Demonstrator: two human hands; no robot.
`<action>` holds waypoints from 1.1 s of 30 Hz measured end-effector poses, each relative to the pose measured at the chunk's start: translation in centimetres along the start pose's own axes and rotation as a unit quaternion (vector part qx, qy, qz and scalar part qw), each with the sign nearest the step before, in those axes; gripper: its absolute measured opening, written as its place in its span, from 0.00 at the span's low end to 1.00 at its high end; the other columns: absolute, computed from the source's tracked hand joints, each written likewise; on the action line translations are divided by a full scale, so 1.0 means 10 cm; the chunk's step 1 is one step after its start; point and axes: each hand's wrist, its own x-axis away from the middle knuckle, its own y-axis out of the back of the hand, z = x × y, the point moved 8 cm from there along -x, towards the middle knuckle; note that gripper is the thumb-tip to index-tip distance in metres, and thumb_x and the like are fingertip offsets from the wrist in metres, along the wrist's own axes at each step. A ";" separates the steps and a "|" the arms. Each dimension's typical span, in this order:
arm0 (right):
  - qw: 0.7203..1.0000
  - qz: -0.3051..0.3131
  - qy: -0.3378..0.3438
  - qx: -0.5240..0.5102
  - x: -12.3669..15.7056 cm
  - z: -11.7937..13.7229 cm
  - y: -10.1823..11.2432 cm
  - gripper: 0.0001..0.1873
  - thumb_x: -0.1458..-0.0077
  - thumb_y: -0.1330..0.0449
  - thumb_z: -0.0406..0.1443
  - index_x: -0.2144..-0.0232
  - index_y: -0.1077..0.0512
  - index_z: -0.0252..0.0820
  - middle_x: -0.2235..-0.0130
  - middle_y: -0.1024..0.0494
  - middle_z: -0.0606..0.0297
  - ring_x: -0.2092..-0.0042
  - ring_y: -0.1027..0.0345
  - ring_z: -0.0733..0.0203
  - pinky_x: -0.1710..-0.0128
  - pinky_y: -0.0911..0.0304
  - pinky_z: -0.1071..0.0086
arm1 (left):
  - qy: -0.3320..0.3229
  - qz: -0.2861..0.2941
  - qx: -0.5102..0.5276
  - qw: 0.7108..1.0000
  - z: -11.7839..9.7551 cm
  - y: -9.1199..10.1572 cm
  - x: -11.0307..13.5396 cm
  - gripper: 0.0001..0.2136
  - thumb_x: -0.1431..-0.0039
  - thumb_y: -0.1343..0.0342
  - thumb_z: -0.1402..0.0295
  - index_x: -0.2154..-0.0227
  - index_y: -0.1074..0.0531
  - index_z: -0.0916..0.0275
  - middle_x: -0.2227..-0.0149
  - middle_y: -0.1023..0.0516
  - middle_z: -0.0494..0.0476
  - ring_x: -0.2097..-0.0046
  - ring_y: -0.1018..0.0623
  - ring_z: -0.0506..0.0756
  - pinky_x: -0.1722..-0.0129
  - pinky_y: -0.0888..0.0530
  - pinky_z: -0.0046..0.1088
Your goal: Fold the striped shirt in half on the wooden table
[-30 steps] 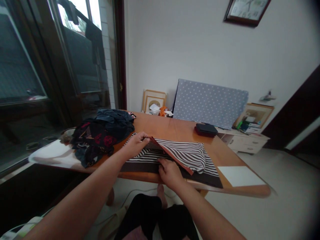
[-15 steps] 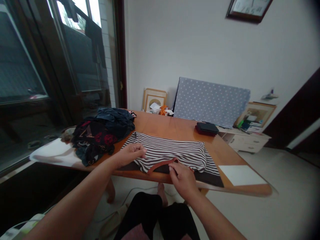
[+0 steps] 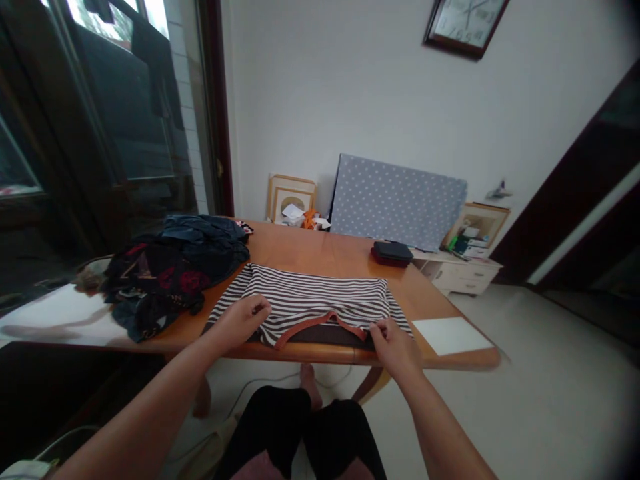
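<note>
A black-and-white striped shirt with a rust-brown neckband lies on the wooden table, its neckline toward me. Dark brown cloth shows inside the neck opening and along the near edge. Over the shirt's left part is my left hand, fingers curled together; whether cloth is caught in them is hidden. My right hand pinches the shirt's edge just right of the neckband, thumb and fingertips together.
Dark crumpled clothes are heaped on the table's left. A stack of dark folded items sits at the far right, and a white sheet lies near the right edge. Behind the table stand a dotted grey cloth cover and white drawers.
My right hand has moved right, from the neckband to the shirt's edge beside it. The neckband now lies more spread. My left hand stays over the same part. The view has turned slightly right.
</note>
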 end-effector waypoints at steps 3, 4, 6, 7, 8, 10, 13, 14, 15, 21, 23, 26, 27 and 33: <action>1.000 -0.007 -0.008 -0.008 0.02 0.10 -0.05 0.23 0.40 0.48 0.52 0.50 0.31 0.49 0.65 0.20 0.62 0.62 0.27 0.52 0.69 0.46 0.67 | -0.008 0.006 -0.026 1.000 0.04 -0.07 0.01 0.12 0.38 0.50 0.58 0.68 0.27 0.59 0.67 0.25 0.53 0.62 0.27 0.56 0.60 0.32 0.30; 1.000 -0.009 -0.004 -0.017 0.02 0.13 -0.07 0.23 0.41 0.46 0.51 0.48 0.32 0.49 0.65 0.20 0.63 0.62 0.27 0.52 0.69 0.46 0.67 | -0.013 0.005 -0.034 0.999 0.05 -0.07 0.02 0.12 0.38 0.50 0.59 0.68 0.27 0.59 0.66 0.24 0.54 0.61 0.26 0.57 0.58 0.32 0.31; 0.999 -0.004 0.011 -0.048 0.00 0.17 -0.12 0.21 0.43 0.44 0.46 0.48 0.32 0.50 0.65 0.20 0.65 0.63 0.27 0.55 0.69 0.46 0.68 | -0.021 0.002 -0.044 0.999 0.06 -0.07 0.03 0.11 0.38 0.50 0.59 0.66 0.27 0.59 0.64 0.24 0.55 0.59 0.26 0.57 0.57 0.32 0.32; 0.997 -0.001 0.017 -0.069 -0.02 0.16 -0.15 0.19 0.44 0.44 0.44 0.50 0.31 0.50 0.65 0.21 0.66 0.64 0.27 0.56 0.69 0.46 0.68 | -0.022 0.001 -0.045 0.999 0.07 -0.07 0.04 0.11 0.38 0.50 0.59 0.66 0.26 0.59 0.64 0.24 0.55 0.58 0.26 0.58 0.56 0.32 0.32; 0.996 0.000 0.018 -0.091 -0.04 0.13 -0.16 0.18 0.46 0.44 0.42 0.52 0.30 0.49 0.66 0.21 0.67 0.65 0.28 0.57 0.69 0.45 0.69 | -0.020 -0.001 -0.044 0.999 0.09 -0.07 0.05 0.11 0.38 0.49 0.60 0.65 0.26 0.59 0.63 0.24 0.55 0.58 0.26 0.58 0.56 0.32 0.32; 0.990 -0.013 0.010 -0.137 -0.10 0.01 -0.15 0.17 0.48 0.44 0.40 0.55 0.30 0.47 0.69 0.22 0.68 0.68 0.29 0.58 0.69 0.44 0.69 | -0.019 -0.002 -0.037 0.999 0.11 -0.08 0.06 0.10 0.38 0.49 0.60 0.65 0.26 0.58 0.63 0.24 0.55 0.58 0.26 0.58 0.56 0.32 0.33; 0.980 -0.037 -0.013 -0.193 -0.15 -0.24 -0.09 0.18 0.52 0.44 0.40 0.57 0.31 0.44 0.73 0.24 0.70 0.70 0.31 0.59 0.71 0.44 0.70 | -0.018 0.000 -0.026 0.999 0.14 -0.09 0.07 0.10 0.39 0.48 0.60 0.65 0.25 0.58 0.63 0.23 0.55 0.58 0.25 0.58 0.55 0.31 0.33; 0.979 -0.035 -0.017 -0.200 -0.15 -0.31 -0.08 0.18 0.53 0.44 0.40 0.57 0.31 0.44 0.74 0.25 0.70 0.71 0.31 0.59 0.72 0.44 0.70 | -0.017 0.001 -0.025 1.000 0.14 -0.09 0.07 0.10 0.39 0.48 0.59 0.65 0.25 0.58 0.63 0.23 0.55 0.57 0.25 0.58 0.55 0.31 0.33; 0.980 -0.025 -0.017 -0.199 -0.15 -0.36 -0.08 0.18 0.53 0.44 0.39 0.58 0.31 0.44 0.75 0.26 0.71 0.72 0.32 0.59 0.72 0.45 0.70 | -0.014 0.002 -0.024 1.000 0.14 -0.09 0.07 0.11 0.40 0.48 0.59 0.65 0.25 0.58 0.62 0.23 0.55 0.57 0.25 0.58 0.54 0.31 0.34; 0.981 0.055 0.009 -0.184 -0.09 -0.47 -0.11 0.15 0.53 0.43 0.40 0.61 0.29 0.44 0.78 0.28 0.73 0.74 0.33 0.60 0.74 0.46 0.70 | 0.021 0.033 0.027 0.999 0.10 -0.03 0.03 0.14 0.40 0.47 0.54 0.66 0.25 0.59 0.65 0.22 0.54 0.59 0.25 0.58 0.55 0.30 0.32; 0.979 0.030 -0.004 -0.202 -0.14 -0.54 -0.04 0.15 0.51 0.45 0.41 0.61 0.28 0.44 0.76 0.26 0.71 0.73 0.33 0.60 0.73 0.45 0.70 | 0.057 0.020 0.064 0.996 0.13 0.05 0.00 0.16 0.42 0.46 0.51 0.68 0.25 0.59 0.67 0.22 0.52 0.61 0.25 0.57 0.57 0.30 0.31; 0.970 -0.012 -0.022 -0.244 -0.29 -0.64 0.08 0.15 0.50 0.45 0.44 0.64 0.26 0.43 0.73 0.23 0.68 0.70 0.30 0.59 0.71 0.41 0.70 | 0.131 -0.054 0.117 0.983 0.31 0.24 -0.06 0.20 0.47 0.43 0.47 0.66 0.25 0.60 0.69 0.23 0.51 0.63 0.25 0.57 0.62 0.28 0.30; 0.965 -0.020 -0.026 -0.259 -0.36 -0.67 0.11 0.15 0.50 0.45 0.45 0.66 0.26 0.42 0.72 0.23 0.66 0.69 0.30 0.59 0.70 0.40 0.69 | 0.152 -0.082 0.132 0.976 0.40 0.30 -0.09 0.21 0.48 0.42 0.47 0.65 0.25 0.60 0.68 0.22 0.51 0.63 0.24 0.57 0.63 0.28 0.30; 0.929 -0.009 -0.082 -0.360 -0.78 -0.75 0.00 0.16 0.52 0.43 0.46 0.69 0.26 0.39 0.70 0.21 0.62 0.68 0.28 0.59 0.72 0.36 0.70 | 0.241 -0.172 0.165 0.941 1.02 0.48 -0.32 0.19 0.51 0.40 0.54 0.62 0.27 0.64 0.70 0.23 0.52 0.64 0.23 0.56 0.65 0.27 0.28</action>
